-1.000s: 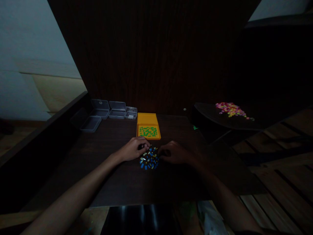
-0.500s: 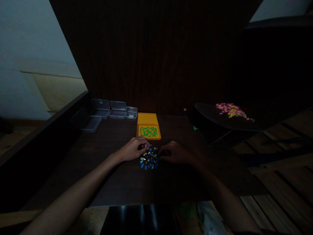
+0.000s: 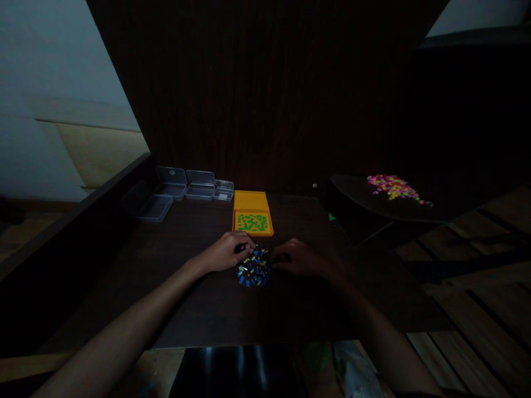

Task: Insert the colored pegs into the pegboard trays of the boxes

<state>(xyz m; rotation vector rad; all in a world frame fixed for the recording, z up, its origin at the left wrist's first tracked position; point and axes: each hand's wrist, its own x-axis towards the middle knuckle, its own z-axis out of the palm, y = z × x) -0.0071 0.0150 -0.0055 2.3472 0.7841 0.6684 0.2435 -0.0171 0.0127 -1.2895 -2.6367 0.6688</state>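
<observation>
A small pile of blue, yellow and pale toy-brick-like pieces (image 3: 254, 272) lies on the dark wooden table between my hands. My left hand (image 3: 230, 250) rests at the pile's upper left, its fingers curled and closed towards the thumb. At the right edge of the pile, my right hand (image 3: 296, 257) has its thumb and fingers bent together in a pinch. Anything held in either hand is too small and dark to make out. Just beyond my left hand stands an open yellow box (image 3: 271, 229) with many green pieces (image 3: 253, 223) in its tray.
Clear plastic cases (image 3: 155, 209) with raised lids stand at the back left. On a dark curved shelf (image 3: 352, 190) to the right lies a heap of pink and yellow beads (image 3: 394, 187). A low dark side wall (image 3: 74, 232) bounds the table's left. A tall dark panel (image 3: 265, 94) rises behind.
</observation>
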